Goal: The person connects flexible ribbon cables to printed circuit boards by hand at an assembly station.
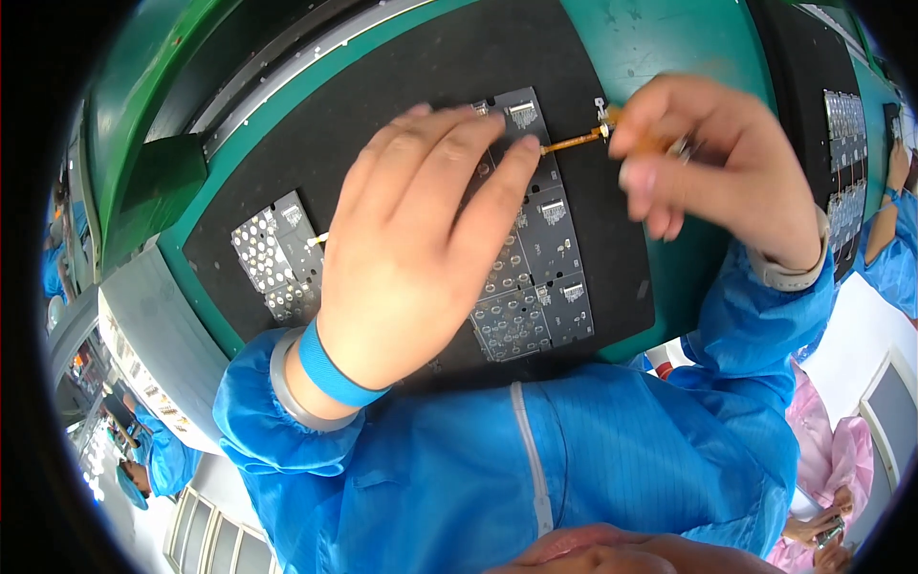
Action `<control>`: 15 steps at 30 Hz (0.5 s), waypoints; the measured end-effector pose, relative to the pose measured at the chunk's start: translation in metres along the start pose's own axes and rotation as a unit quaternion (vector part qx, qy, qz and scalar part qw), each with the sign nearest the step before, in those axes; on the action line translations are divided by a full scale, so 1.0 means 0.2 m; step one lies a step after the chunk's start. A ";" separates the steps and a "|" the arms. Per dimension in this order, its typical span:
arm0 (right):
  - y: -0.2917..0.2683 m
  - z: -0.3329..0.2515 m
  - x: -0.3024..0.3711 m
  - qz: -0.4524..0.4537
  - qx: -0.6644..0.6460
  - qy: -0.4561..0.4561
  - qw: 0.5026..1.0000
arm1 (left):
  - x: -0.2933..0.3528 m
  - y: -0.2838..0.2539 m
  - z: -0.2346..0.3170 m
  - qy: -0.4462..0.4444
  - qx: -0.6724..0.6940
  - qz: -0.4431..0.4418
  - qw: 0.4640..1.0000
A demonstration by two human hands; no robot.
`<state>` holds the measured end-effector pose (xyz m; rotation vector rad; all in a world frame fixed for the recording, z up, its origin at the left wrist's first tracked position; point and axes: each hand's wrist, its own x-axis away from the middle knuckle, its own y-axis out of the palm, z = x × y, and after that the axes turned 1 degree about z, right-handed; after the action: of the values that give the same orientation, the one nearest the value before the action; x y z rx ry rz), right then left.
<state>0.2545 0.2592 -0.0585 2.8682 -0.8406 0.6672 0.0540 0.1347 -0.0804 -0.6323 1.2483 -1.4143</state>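
Observation:
My left hand [421, 220] lies over a black circuit board panel [555, 249], fingers stretched out and partly blurred. Its index fingertip rests by the panel's right edge, beside the end of an orange flex cable [574, 142]. That cable runs right from the panel to a small white-and-metal end piece close to my right hand [712, 158]. The right-hand fingers are curled around orange flex cables [655, 143] with a metal bit showing between them; motion blurs them. Part of the panel is hidden under my left hand.
Beneath the panel is a black mat [612, 268] on a green bench [669, 48]. A second circuit board panel [277, 253] with many round pads lies to the left. Farther right, more boards [846, 143] lie near another person's arm [897, 172]. A green metal frame [153, 143] borders the left.

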 end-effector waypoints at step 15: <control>0.16 0.05 0.03 -0.138 -0.112 0.050 0.983 | 0.06 -0.03 0.03 0.085 0.091 0.066 0.990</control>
<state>0.2464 0.2271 -0.0658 2.6507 -0.4571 0.6326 0.0546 0.1208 -0.0764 -0.3037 1.2527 -1.4740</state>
